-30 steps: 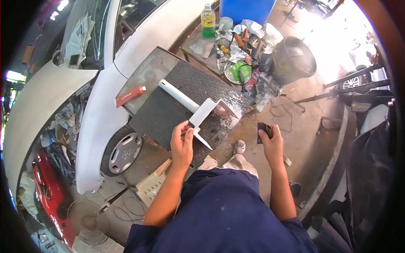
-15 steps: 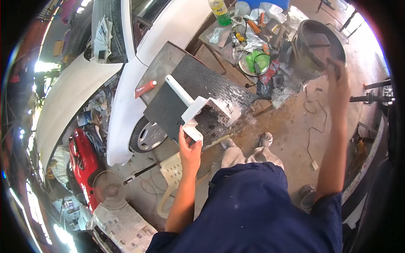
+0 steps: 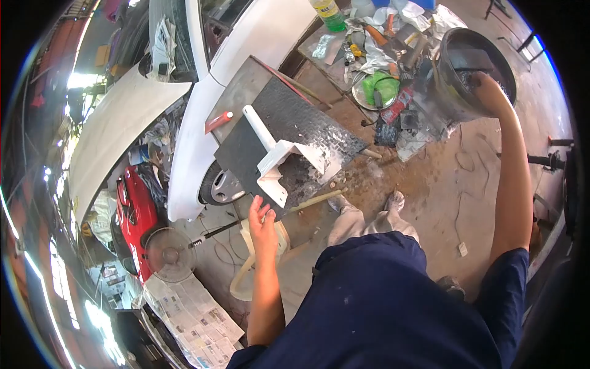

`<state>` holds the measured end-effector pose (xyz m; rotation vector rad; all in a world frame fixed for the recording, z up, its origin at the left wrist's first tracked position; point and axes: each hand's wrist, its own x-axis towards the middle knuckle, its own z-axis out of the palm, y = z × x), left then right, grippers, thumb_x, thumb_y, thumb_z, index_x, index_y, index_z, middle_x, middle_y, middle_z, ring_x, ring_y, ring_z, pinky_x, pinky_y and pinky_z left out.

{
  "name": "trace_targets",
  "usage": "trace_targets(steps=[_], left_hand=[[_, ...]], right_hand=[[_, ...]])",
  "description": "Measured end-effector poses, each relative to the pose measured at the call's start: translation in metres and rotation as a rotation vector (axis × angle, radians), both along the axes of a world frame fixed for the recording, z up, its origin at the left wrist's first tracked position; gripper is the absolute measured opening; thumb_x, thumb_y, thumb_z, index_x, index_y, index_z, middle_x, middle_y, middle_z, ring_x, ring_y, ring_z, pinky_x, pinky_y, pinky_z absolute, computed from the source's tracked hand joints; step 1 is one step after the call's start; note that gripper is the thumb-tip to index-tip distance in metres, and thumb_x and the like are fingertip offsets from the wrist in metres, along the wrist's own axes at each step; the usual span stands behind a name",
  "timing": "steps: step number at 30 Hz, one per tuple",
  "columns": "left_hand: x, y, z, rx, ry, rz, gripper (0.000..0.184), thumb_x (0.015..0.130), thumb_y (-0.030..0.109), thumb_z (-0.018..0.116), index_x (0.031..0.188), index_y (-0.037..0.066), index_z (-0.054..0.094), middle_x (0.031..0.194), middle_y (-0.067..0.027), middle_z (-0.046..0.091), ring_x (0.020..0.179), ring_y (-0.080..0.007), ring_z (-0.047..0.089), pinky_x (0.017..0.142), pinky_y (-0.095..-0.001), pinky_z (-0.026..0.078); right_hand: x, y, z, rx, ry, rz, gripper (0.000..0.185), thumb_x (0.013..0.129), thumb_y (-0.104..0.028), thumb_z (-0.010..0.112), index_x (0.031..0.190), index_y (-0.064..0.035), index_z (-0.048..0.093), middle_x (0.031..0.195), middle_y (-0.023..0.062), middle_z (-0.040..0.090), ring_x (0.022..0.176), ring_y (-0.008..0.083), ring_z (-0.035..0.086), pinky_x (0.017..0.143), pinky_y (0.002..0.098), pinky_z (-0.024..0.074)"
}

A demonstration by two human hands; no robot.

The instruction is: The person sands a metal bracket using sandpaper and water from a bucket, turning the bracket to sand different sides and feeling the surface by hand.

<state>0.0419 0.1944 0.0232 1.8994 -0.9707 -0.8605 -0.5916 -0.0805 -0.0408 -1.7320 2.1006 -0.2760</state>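
A white bent bracket-like part (image 3: 278,161) with a long tube-like arm lies on a dark, wet-looking mat (image 3: 246,154) on a work table. Just off the part's near end is my left hand (image 3: 263,226), its fingers apart and nothing in them. My right hand (image 3: 491,95) reaches down into a dark bucket (image 3: 444,92). Its fingertips are partly hidden in there, so I cannot see whether they grip anything. Inside the bucket a dark flat piece (image 3: 476,59) shows above what looks like water.
A red tube (image 3: 218,122) lies at the table's left corner. Behind, a cluttered bench holds a green-liquid bottle (image 3: 329,15) and a green cloth-like item (image 3: 381,87). A white car body (image 3: 215,104) stands left. A plastic chair (image 3: 246,270), a fan (image 3: 170,254) and a floor cable (image 3: 460,212) are nearby.
My left hand has let go of the white part and drawn slightly down from it. My right hand has moved from above the bucket's near rim down inside it.
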Motion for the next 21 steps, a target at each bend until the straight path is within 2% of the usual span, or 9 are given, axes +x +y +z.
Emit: trace_targets(steps=[4,6,7,9,12,15,18,19,21], left_hand=[[0.012,-0.013,0.004,0.000,-0.115,-0.039,0.064,0.098,0.014,0.070,0.156,0.005,0.045,0.160,-0.0160,0.046,0.136,-0.0290,0.054,0.110,-0.0421,0.046],[0.012,-0.044,0.025,-0.065,-0.413,-0.253,0.067,0.094,0.017,0.074,0.155,0.005,0.047,0.158,-0.0161,0.048,0.139,-0.0322,0.051,0.113,-0.0451,0.044],[0.006,-0.066,0.041,-0.101,-0.563,-0.357,0.068,0.093,0.019,0.075,0.154,0.005,0.048,0.158,-0.0162,0.048,0.140,-0.0338,0.050,0.114,-0.0466,0.042],[-0.006,-0.114,0.065,-0.170,-0.919,-0.682,0.071,0.088,0.020,0.078,0.153,0.007,0.050,0.153,-0.0175,0.053,0.144,-0.0363,0.045,0.119,-0.0500,0.038],[-0.011,-0.171,0.060,-0.014,-0.934,-1.023,0.068,0.083,0.023,0.079,0.146,0.007,0.057,0.140,-0.0195,0.062,0.141,-0.0357,0.050,0.124,-0.0468,0.033],[-0.032,-0.206,0.061,0.294,-0.926,-1.159,0.055,0.084,0.022,0.075,0.136,0.011,0.065,0.121,-0.0208,0.070,0.125,-0.0368,0.062,0.117,-0.0458,0.042],[-0.039,-0.211,0.058,0.427,-0.919,-1.053,0.044,0.087,0.023,0.068,0.130,0.013,0.067,0.113,-0.0215,0.074,0.122,-0.0398,0.065,0.111,-0.0480,0.047],[-0.036,-0.209,0.053,0.362,-0.943,-1.070,0.042,0.087,0.021,0.065,0.129,0.017,0.069,0.109,-0.0223,0.075,0.117,-0.0415,0.067,0.103,-0.0524,0.052],[-0.031,-0.206,0.052,0.287,-1.017,-1.086,0.042,0.085,0.019,0.065,0.127,0.018,0.070,0.104,-0.0207,0.074,0.106,-0.0410,0.069,0.096,-0.0506,0.054]], right_hand=[[0.000,0.007,-0.007,-0.224,0.018,-0.158,0.032,0.093,-0.012,0.058,0.125,-0.0086,0.063,0.124,0.0224,0.070,0.121,0.0419,0.065,0.098,0.0486,0.0517],[0.007,0.016,0.001,-0.266,0.009,-0.128,0.030,0.094,-0.013,0.059,0.123,-0.0075,0.062,0.123,0.0219,0.071,0.121,0.0416,0.065,0.097,0.0494,0.0518],[0.008,0.012,0.003,-0.168,0.052,-0.136,0.032,0.094,-0.013,0.059,0.126,-0.0076,0.063,0.125,0.0219,0.070,0.122,0.0420,0.064,0.099,0.0494,0.0511],[-0.001,0.006,-0.008,-0.171,-0.007,-0.130,0.037,0.094,-0.015,0.059,0.131,-0.0099,0.064,0.128,0.0206,0.070,0.122,0.0419,0.064,0.102,0.0487,0.0504],[0.004,0.004,-0.007,-0.171,-0.053,-0.169,0.039,0.093,-0.017,0.060,0.132,-0.0108,0.064,0.128,0.0202,0.070,0.122,0.0410,0.064,0.102,0.0485,0.0505],[0.003,0.004,-0.008,-0.156,-0.016,-0.187,0.036,0.094,-0.020,0.059,0.128,-0.0130,0.067,0.126,0.0190,0.071,0.120,0.0393,0.066,0.100,0.0485,0.0519],[0.009,0.009,0.002,-0.107,0.041,-0.211,0.035,0.095,-0.023,0.056,0.127,-0.0165,0.069,0.124,0.0173,0.072,0.118,0.0379,0.068,0.098,0.0487,0.0530],[0.017,0.011,0.010,-0.087,0.040,-0.238,0.036,0.095,-0.023,0.055,0.127,-0.0171,0.069,0.125,0.0170,0.072,0.118,0.0375,0.068,0.098,0.0485,0.0531],[0.023,0.014,0.022,-0.069,0.040,-0.268,0.037,0.094,-0.022,0.055,0.128,-0.0186,0.069,0.126,0.0160,0.072,0.119,0.0369,0.068,0.098,0.0481,0.0532]])
